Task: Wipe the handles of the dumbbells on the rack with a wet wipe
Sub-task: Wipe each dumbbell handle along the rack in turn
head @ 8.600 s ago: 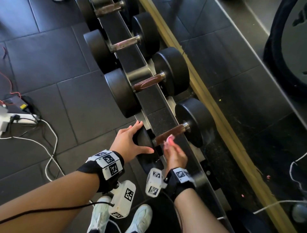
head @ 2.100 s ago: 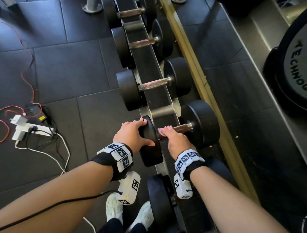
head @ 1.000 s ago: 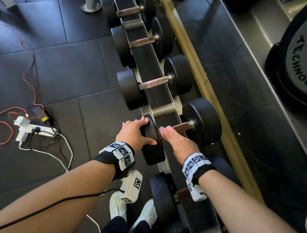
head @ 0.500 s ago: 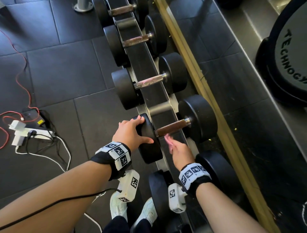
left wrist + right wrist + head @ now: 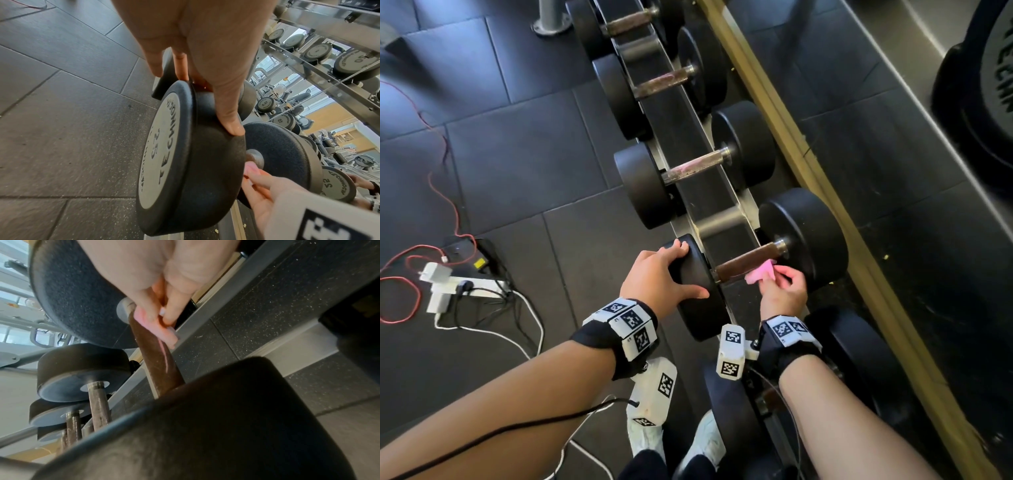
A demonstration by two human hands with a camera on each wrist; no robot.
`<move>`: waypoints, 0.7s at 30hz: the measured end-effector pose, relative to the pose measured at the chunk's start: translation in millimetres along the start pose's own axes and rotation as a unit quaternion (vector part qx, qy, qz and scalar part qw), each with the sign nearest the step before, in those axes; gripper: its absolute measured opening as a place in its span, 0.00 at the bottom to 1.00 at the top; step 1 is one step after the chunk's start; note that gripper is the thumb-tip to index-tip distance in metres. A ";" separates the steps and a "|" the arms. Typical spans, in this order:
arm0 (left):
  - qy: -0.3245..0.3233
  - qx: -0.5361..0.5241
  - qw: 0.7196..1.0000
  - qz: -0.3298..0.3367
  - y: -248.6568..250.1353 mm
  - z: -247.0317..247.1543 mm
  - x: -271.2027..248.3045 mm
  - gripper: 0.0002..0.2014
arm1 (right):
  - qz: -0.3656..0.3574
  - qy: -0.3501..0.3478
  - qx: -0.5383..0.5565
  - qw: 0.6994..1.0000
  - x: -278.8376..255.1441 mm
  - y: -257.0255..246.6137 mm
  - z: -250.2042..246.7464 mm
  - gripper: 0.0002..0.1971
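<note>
Beside the handle, right hand pinches wipe.

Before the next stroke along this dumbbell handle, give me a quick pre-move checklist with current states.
1. Wet wipe pinched in right hand: ok.
2. Wipe touching the handle: ok, it sits against the handle near the far weight.
3. Left hand steadying the near weight head: ok, fingers spread over its rim.
4. Dumbbell seated on the rack: cannot tell, the cradle is hidden.
5. Handle length toward the near head unobstructed: ok.
6. Handle underside wiped: cannot tell.
</note>
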State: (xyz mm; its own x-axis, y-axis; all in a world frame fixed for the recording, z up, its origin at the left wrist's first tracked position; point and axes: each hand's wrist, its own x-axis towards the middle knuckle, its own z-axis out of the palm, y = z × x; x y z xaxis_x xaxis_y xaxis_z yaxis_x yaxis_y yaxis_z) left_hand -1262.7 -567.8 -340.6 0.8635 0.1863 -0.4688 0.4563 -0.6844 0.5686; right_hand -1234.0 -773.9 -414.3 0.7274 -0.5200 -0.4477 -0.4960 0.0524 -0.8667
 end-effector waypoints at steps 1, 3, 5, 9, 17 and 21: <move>-0.001 -0.001 1.000 0.002 -1.2 0.5 0.5 0.50 | -0.010 -0.002 -0.013 1.000 1.4 -0.1 -1.2 0.17; -0.002 -0.001 1.000 0.010 -3.0 1.5 1.6 0.50 | -0.029 -0.019 -0.015 0.999 0.6 -0.2 -0.8 0.16; -0.002 0.001 1.000 0.016 -4.1 2.1 2.2 0.50 | -0.021 -0.040 -0.001 0.999 -5.2 1.7 3.6 0.19; -0.001 0.006 1.000 0.018 -4.6 2.8 2.7 0.50 | 0.037 -0.073 0.014 0.997 -25.5 9.6 13.5 0.11; 0.002 0.000 1.000 0.020 -4.6 1.8 3.2 0.50 | 0.016 0.037 0.056 0.998 -16.7 2.9 -2.1 0.07; 0.001 -0.003 1.000 0.016 -5.9 3.1 2.8 0.50 | -0.039 0.021 -0.005 0.999 -7.4 -1.9 1.8 0.12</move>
State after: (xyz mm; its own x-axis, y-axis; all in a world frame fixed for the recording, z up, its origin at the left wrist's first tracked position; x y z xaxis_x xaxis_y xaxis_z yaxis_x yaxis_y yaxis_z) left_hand -1263.7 -565.4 -347.3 0.8782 0.1661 -0.4486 0.4299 -0.6854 0.5877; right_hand -1237.6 -768.7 -409.8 0.7430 -0.5579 -0.3698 -0.4442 0.0023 -0.8959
